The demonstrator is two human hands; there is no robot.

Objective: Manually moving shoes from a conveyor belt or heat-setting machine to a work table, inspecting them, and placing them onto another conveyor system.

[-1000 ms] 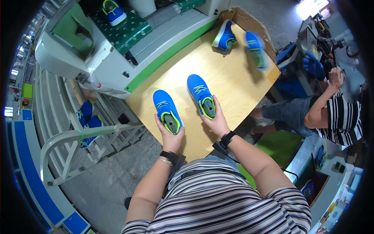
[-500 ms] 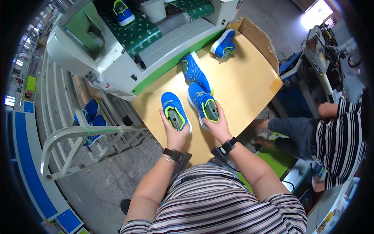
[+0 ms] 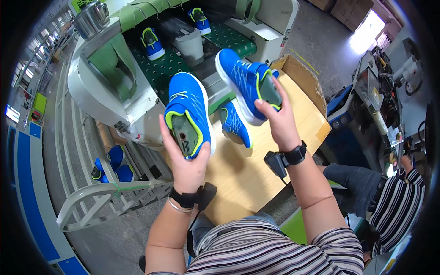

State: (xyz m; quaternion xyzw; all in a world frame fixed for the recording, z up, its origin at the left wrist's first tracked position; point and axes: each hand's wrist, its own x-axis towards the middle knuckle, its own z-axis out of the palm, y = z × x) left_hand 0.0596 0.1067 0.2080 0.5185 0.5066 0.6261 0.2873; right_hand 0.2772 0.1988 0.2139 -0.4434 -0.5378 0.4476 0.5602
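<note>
My left hand (image 3: 187, 167) grips a blue sneaker (image 3: 190, 94) by its heel, thumb and fingers on either side of the collar. A second blue sneaker (image 3: 240, 75) is held at the heel by my right hand (image 3: 283, 121), tilted so that its white sole edge shows. Both shoes are off the tabletop, toes pointing away from me, each with a dark green shoe last inside its lime-edged opening. Below and between them, another blue sneaker (image 3: 237, 126) lies on its side on the wooden table (image 3: 284, 133). A further shoe behind the right one is almost wholly hidden.
Beyond the table stands a machine with green perforated belts (image 3: 224, 39) carrying a blue shoe (image 3: 152, 45) and another shoe (image 3: 200, 22). A metal rack (image 3: 105, 188) with blue shoes is at left. Cardboard (image 3: 302, 78) edges the table. A co-worker in stripes (image 3: 396, 211) is at right.
Both hands have lifted their sneakers from the tabletop and moved them forward, toward the machine. The right shoe has swung further right. My view has shifted, showing more of the machine.
</note>
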